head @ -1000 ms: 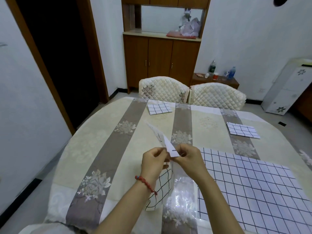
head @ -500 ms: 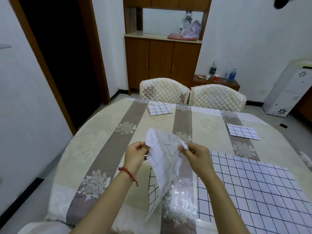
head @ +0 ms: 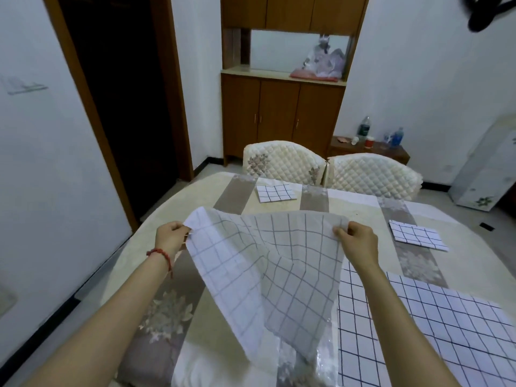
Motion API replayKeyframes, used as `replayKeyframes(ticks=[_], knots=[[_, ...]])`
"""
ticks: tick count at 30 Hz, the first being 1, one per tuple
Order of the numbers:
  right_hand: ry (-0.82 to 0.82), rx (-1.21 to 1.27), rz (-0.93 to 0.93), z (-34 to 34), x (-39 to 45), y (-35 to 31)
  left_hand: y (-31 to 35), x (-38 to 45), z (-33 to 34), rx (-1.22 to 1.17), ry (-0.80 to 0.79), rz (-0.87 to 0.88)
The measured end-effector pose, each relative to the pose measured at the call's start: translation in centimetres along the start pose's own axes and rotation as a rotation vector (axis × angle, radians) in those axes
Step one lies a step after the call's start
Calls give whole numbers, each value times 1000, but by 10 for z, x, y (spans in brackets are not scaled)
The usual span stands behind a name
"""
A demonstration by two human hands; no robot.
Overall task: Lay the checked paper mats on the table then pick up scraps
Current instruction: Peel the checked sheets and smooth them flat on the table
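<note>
Checked paper mat held spread above the table by both hands.
The left hand (head: 171, 238) pinches the mat's (head: 268, 263) left upper corner and the right hand (head: 358, 239) pinches its right upper corner; the sheet hangs, sagging, over the near part of the table (head: 178, 208). On the table, a large laid mat (head: 435, 325) lies at the near right, one folded mat (head: 275, 192) at the far edge, another folded mat (head: 417, 235) at the right.
</note>
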State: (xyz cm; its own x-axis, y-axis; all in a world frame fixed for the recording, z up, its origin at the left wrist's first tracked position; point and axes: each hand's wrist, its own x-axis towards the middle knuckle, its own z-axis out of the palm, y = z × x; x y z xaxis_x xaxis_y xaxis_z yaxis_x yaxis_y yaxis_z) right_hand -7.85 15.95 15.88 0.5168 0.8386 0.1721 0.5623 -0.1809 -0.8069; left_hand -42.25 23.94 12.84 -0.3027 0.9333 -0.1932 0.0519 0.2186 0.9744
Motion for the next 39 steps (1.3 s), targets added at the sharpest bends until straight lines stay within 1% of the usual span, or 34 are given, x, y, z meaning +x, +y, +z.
replayKeyframes(ticks=[3, 7, 10, 13, 17, 20, 23, 26, 29, 32, 36, 39], knots=[[35, -2, 16, 9, 16, -10, 15, 26, -5, 50, 14, 56], [113, 31, -7, 22, 39, -32, 43, 65, -5, 129, -22, 174], [194, 83, -60, 26, 50, -49, 69, 89, -11, 123, -27, 298], [265, 123, -102, 27, 45, -54, 86, 107, -25, 88, -40, 385], [364, 237, -88, 27, 15, -43, 82, 105, -46, 101, -82, 465], [370, 342, -36, 29, -15, -22, 62, 90, -60, 111, -171, 499], [337, 351, 6, 32, -51, 6, 25, 81, -72, 160, -227, 470], [278, 342, 64, 37, -84, 35, -16, 78, -82, 216, -268, 402], [209, 275, 179, 43, -107, 65, -55, 77, -92, 306, -300, 329], [111, 195, 225, 51, -126, 87, -88, 76, -100, 390, -330, 289], [30, 86, 279, 63, -143, 102, -125, 71, -112, 457, -385, 136], [-18, 52, 300, 70, -151, 110, -140, 62, -119, 480, -396, 43]])
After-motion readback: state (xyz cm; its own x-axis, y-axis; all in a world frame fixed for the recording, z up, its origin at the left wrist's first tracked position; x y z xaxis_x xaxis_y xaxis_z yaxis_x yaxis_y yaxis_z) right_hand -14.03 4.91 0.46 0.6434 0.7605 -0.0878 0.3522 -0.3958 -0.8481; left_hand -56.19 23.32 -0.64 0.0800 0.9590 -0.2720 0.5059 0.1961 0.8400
